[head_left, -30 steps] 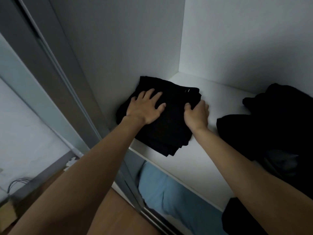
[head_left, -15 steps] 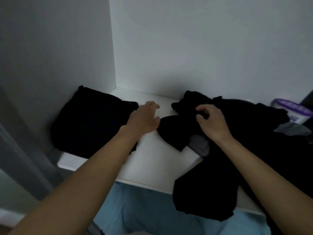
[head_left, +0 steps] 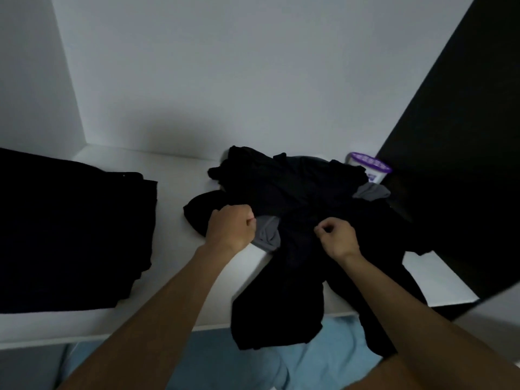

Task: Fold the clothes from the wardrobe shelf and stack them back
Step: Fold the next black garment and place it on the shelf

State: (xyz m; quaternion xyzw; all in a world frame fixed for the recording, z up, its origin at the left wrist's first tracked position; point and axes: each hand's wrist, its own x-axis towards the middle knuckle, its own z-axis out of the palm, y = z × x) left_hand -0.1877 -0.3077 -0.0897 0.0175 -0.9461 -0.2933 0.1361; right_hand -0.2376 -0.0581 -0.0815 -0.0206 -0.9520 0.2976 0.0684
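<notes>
Head view: left hand [head_left: 232, 228] and right hand [head_left: 336, 235] each clutch black cloth in the heap [head_left: 295, 187] at the shelf [head_left: 174, 175] middle, likely freeing one garment; folded stack [head_left: 70, 229] sits left.

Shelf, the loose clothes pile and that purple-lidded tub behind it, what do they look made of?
Shelf: likely white laminated board, smooth and matte, with a straight front edge. Clothes pile: soft fabric, mostly black with grey pieces; it crumples and droops over the edge. Tub: probably plastic, white body with a purple slotted lid; too dim to be sure.
</notes>
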